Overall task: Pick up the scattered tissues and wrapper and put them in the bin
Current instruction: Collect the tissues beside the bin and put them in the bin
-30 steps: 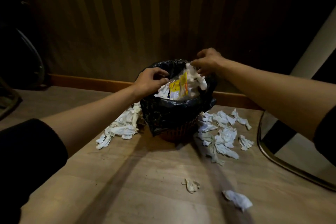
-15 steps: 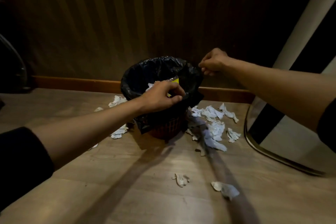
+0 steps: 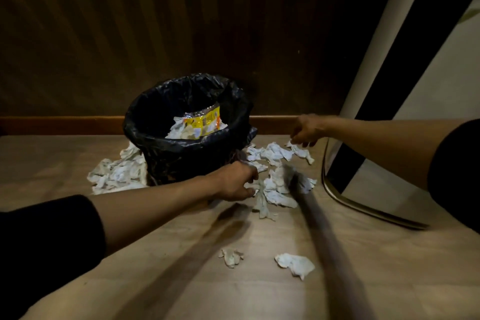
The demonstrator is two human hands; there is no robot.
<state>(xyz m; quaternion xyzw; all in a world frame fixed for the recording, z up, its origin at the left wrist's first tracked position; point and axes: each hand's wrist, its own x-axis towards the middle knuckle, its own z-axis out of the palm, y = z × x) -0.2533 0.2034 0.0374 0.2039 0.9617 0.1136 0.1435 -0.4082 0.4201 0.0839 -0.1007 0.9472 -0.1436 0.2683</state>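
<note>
1. Right of the bin [image 3: 187,153], a cluster of tissues [image 3: 275,189] litters the wooden floor [image 3: 389,280]; another heap [image 3: 117,174] lies at its left, and 2 strays [image 3: 294,264] sit nearer. The yellow wrapper [image 3: 205,122] is already inside, on tissues.
2. The left hand [image 3: 233,182] curls onto the cluster's near edge, fingers pinching a tissue.
3. The right hand [image 3: 306,130] pinches a far-right tissue [image 3: 301,150].
4. Risk: thin crumpled tissues may tear or slip from loose pinches, and a brushing arm could likely tip the light bin.
</note>
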